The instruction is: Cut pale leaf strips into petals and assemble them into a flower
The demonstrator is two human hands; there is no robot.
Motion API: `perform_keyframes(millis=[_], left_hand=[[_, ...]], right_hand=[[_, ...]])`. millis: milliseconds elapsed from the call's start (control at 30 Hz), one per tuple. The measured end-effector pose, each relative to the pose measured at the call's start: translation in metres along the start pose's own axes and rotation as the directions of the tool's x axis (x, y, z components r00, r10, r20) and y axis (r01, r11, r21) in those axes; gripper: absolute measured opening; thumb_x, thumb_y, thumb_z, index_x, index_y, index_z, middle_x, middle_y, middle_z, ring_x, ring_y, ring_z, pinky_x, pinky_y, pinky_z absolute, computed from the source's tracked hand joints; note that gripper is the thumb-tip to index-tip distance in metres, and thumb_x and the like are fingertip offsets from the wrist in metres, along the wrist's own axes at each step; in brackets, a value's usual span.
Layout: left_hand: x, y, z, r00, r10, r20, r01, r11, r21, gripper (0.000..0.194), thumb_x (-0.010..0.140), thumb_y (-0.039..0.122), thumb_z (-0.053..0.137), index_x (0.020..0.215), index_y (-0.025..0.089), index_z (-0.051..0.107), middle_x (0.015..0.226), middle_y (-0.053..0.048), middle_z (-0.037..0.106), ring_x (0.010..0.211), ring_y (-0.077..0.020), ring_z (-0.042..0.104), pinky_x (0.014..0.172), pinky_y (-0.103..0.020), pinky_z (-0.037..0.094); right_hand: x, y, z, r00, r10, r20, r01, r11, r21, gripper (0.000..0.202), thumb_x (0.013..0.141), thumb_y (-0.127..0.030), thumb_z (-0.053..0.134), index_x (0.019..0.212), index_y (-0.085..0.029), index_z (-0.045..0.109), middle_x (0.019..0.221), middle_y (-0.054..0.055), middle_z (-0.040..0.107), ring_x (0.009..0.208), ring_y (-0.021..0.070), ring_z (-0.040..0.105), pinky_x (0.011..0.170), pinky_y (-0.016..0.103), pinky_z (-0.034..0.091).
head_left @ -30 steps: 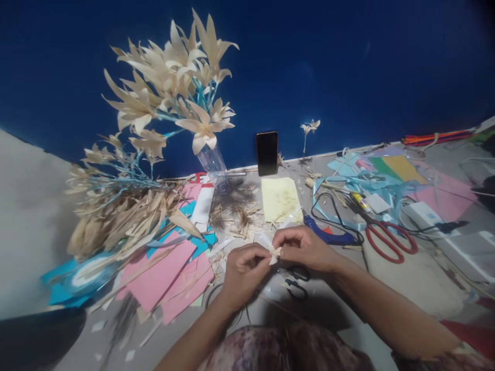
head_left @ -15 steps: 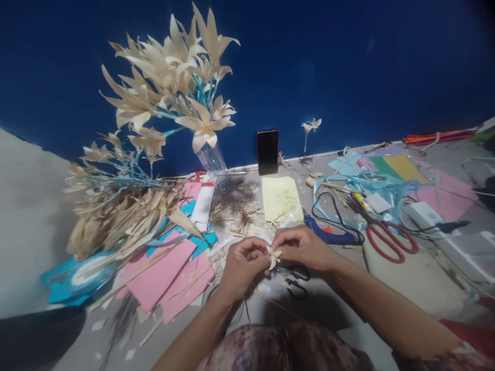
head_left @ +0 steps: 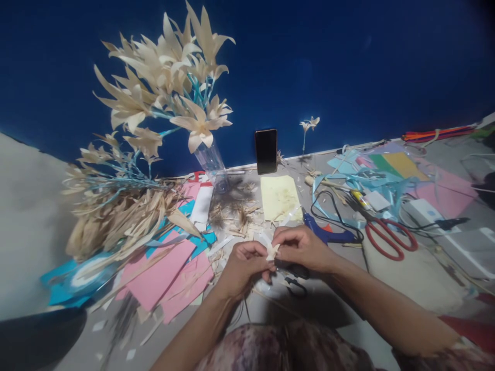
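While the left hand [head_left: 245,263] pinches a small cream flower [head_left: 273,252], the right hand [head_left: 303,248], arched, pinches its other side.

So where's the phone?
In the head view, the phone stands upright near the middle, by the blue wall, just behind the yellow paper and to the right of the clear vase.

Your small flower [head_left: 273,252] looks matt and papery; the husks [head_left: 126,214] look dry and rough; your phone [head_left: 266,151] has a smooth, glossy screen; your glue gun [head_left: 340,236] looks like smooth plastic (so does the clear, shiny container [head_left: 211,162]); your blue ribbon [head_left: 400,188] has a satiny sheen.
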State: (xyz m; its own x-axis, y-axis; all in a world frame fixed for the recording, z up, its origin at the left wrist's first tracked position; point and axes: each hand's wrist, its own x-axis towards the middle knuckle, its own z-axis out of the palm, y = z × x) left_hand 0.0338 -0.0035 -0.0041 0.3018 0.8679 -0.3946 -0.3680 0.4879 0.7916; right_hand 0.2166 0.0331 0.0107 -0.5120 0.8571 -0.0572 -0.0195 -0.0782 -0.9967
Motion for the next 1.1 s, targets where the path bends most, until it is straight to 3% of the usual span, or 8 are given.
perform_keyframes(millis=[100,167,267,367,500,667,867,1100], left_hand=[[-0.001,0.0,0.0,0.997,0.061,-0.036,-0.059,0.996,0.061,0.027,0.056,0.028,0.089,0.061,0.013,0.067,0.054,-0.002,0.068,0.039,-0.0105,0.056,0.043,-0.021,0.044],[-0.003,0.001,0.0,0.985,0.163,-0.052,-0.153,0.977,0.149,0.022,0.06,0.027,0.087,0.061,0.015,0.068,0.056,-0.001,0.067,0.044,-0.0107,0.057,0.046,-0.022,0.045],[-0.004,0.002,-0.001,0.932,0.36,-0.032,-0.331,0.886,0.325,0.013,0.066,0.022,0.082,0.062,0.016,0.071,0.064,-0.003,0.069,0.056,-0.0125,0.06,0.053,-0.023,0.046],[-0.005,0.003,0.0,0.894,0.448,-0.006,-0.403,0.811,0.424,0.009,0.069,0.019,0.078,0.063,0.017,0.072,0.066,-0.003,0.069,0.059,-0.0129,0.059,0.055,-0.023,0.045],[-0.005,0.002,0.003,0.89,0.456,-0.005,-0.402,0.791,0.461,0.01,0.071,0.019,0.077,0.063,0.017,0.071,0.063,-0.001,0.066,0.054,-0.0113,0.057,0.052,-0.022,0.044],[-0.004,0.0,0.004,0.933,0.352,-0.076,-0.307,0.888,0.342,0.009,0.068,0.022,0.08,0.075,0.018,0.076,0.066,0.0,0.069,0.047,-0.0102,0.057,0.048,-0.022,0.046],[-0.002,-0.003,0.001,0.92,0.382,-0.09,-0.344,0.895,0.284,0.006,0.07,0.02,0.08,0.075,0.018,0.078,0.075,-0.001,0.07,0.047,-0.0081,0.058,0.046,-0.02,0.047],[-0.001,-0.003,0.001,0.912,0.4,-0.089,-0.378,0.905,0.194,0.006,0.072,0.019,0.08,0.068,0.017,0.075,0.073,0.0,0.068,0.042,-0.0069,0.056,0.043,-0.02,0.046]], right_hand=[[-0.001,0.0,0.0,1.0,0.024,0.001,-0.024,1.0,0.016,0.016,0.073,-0.03,0.074,0.077,-0.015,0.074,0.074,0.002,0.061,0.061,0.0111,0.049,0.056,0.024,0.038],[-0.002,-0.001,-0.001,0.999,0.051,0.007,-0.051,0.998,0.029,0.018,0.074,-0.032,0.074,0.08,-0.015,0.073,0.07,0.0,0.058,0.06,0.0108,0.046,0.056,0.023,0.036],[-0.004,-0.004,-0.003,0.998,0.061,0.027,-0.062,0.996,0.062,0.024,0.076,-0.038,0.073,0.083,-0.015,0.07,0.066,-0.001,0.055,0.058,0.0106,0.043,0.055,0.023,0.033],[-0.004,-0.007,-0.004,0.999,0.037,0.02,-0.038,0.998,0.053,0.029,0.077,-0.043,0.073,0.078,-0.015,0.067,0.063,-0.001,0.054,0.058,0.0109,0.042,0.054,0.023,0.032],[-0.004,-0.009,-0.002,0.997,0.032,-0.063,-0.033,0.999,-0.01,0.03,0.076,-0.042,0.072,0.066,-0.015,0.063,0.059,-0.002,0.051,0.056,0.0108,0.041,0.053,0.023,0.031],[-0.003,-0.007,0.0,0.991,0.061,-0.12,-0.057,0.998,0.03,0.028,0.075,-0.039,0.071,0.064,-0.016,0.062,0.058,-0.003,0.051,0.054,0.0099,0.04,0.052,0.023,0.031],[-0.002,0.0,0.0,0.984,0.126,-0.125,-0.106,0.982,0.155,0.031,0.072,-0.042,0.076,0.066,-0.015,0.064,0.057,-0.003,0.051,0.053,0.0092,0.04,0.05,0.022,0.028],[-0.001,0.005,0.001,0.981,0.185,-0.052,-0.161,0.94,0.302,0.033,0.07,-0.041,0.079,0.065,-0.014,0.062,0.048,-0.006,0.045,0.044,0.0058,0.031,0.045,0.021,0.019]])
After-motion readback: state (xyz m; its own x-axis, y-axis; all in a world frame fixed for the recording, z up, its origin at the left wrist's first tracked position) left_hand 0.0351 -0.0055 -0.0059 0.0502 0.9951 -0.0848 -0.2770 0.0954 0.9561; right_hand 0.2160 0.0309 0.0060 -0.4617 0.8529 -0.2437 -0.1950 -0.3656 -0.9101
